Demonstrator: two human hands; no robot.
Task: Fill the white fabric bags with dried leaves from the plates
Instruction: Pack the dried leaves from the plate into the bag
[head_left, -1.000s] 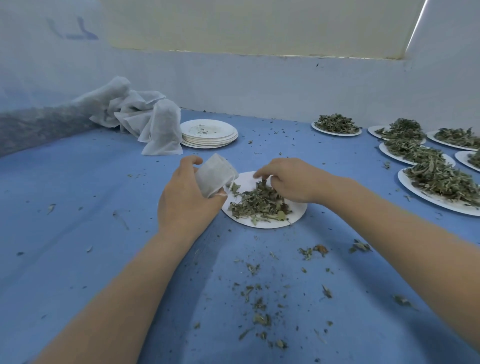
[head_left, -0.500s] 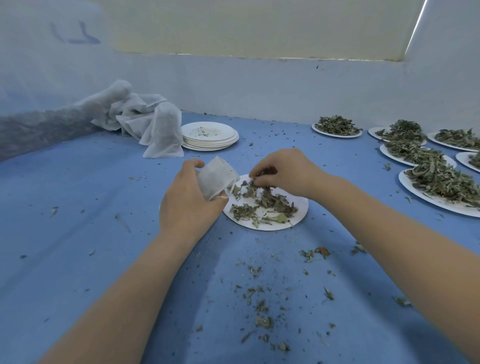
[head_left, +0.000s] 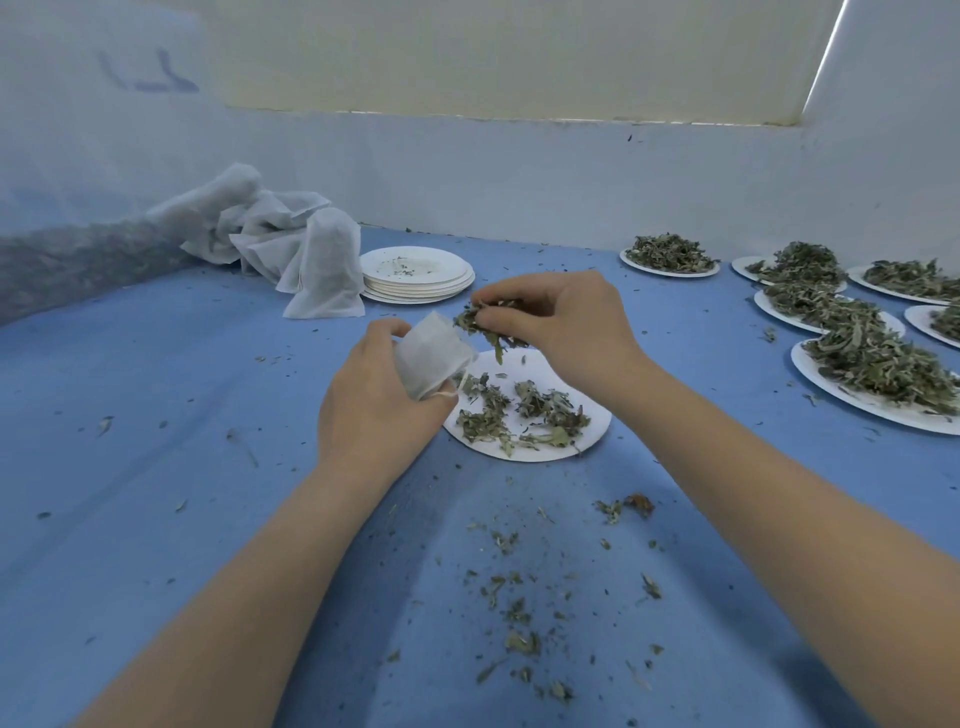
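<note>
**Leaves lifted to the bag**

Our left hand (head_left: 374, 410) grips the white bag (head_left: 434, 356) above the blue desk (head_left: 156, 467). Our right hand (head_left: 561, 322) pinches a clump of dried leaves (head_left: 480, 325) beside its mouth, over the plate (head_left: 592, 415).

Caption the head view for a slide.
Left hand holds a small white fabric bag while right hand lifts pinched dried green leaves above a round white plate.
</note>
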